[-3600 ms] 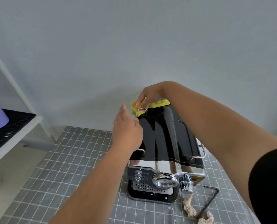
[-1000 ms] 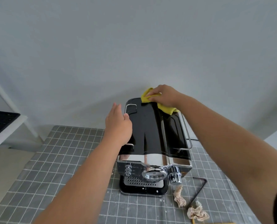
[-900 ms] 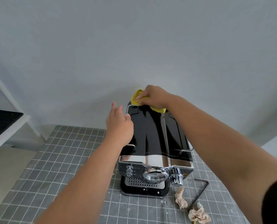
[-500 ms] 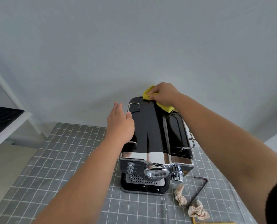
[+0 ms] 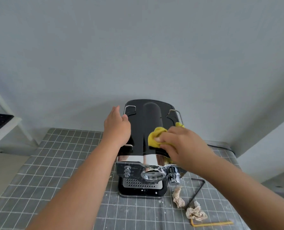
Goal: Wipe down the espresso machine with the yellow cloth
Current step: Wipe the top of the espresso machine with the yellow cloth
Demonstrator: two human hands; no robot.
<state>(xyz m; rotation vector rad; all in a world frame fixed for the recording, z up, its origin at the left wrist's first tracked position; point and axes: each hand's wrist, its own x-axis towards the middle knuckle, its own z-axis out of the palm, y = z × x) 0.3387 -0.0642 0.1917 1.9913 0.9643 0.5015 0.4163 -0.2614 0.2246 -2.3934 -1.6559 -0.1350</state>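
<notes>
The espresso machine (image 5: 147, 117) is black on top with a chrome front and stands on a grey gridded mat. My right hand (image 5: 182, 143) grips the bunched yellow cloth (image 5: 155, 136) and presses it on the front right part of the black top, just behind the chrome band. My left hand (image 5: 117, 128) lies flat against the machine's upper left edge, fingers together, holding nothing. The right rear of the top is bare, and a bit of yellow cloth shows past the right wire rail.
The gridded mat (image 5: 55, 163) covers the table. Two crumpled brownish paper scraps (image 5: 178, 197) (image 5: 196, 213), a black hex key (image 5: 196, 191) and a yellow bent stick (image 5: 210, 224) lie at the front right. A white shelf (image 5: 2, 128) stands at the left; a black cable (image 5: 220, 146) runs behind.
My right hand has drawn the yellow cloth from the machine's back edge forward to the front right of the top. My left hand has stayed on the left side.
</notes>
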